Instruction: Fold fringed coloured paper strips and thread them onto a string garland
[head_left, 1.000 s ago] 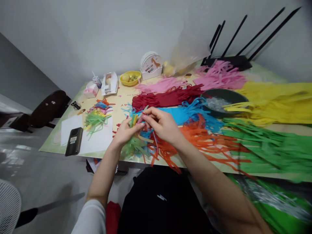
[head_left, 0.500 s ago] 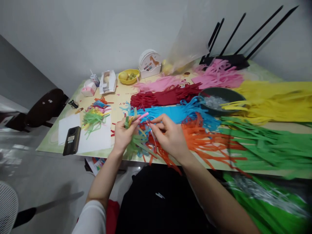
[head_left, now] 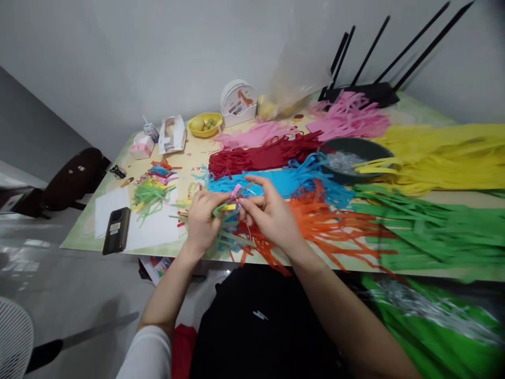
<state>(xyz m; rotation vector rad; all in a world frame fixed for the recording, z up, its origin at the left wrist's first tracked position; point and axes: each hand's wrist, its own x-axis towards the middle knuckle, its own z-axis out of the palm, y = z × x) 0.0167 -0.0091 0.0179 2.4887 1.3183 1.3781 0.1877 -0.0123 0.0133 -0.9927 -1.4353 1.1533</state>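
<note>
My left hand is closed around a bundle of colored strips, with green, yellow and pink ends poking out toward the right. Close beside it, my right hand pinches a thin pale string against the bundle's end, thumb and bent fingers together. Its index finger is raised a little. Under both hands lie blue strips and orange strips with fringed ends. Exactly how the string runs round the bundle is too small to make out.
Dark red, yellow and green strips spread across the table. A dark bowl holds clear plastic. At left, a phone and a multicolored strip bundle lie on white paper. A black router stands behind.
My left hand has turned over the bundle, so the strips now point more to the right. My right hand's index finger has lifted, and the two hands are closer together.
</note>
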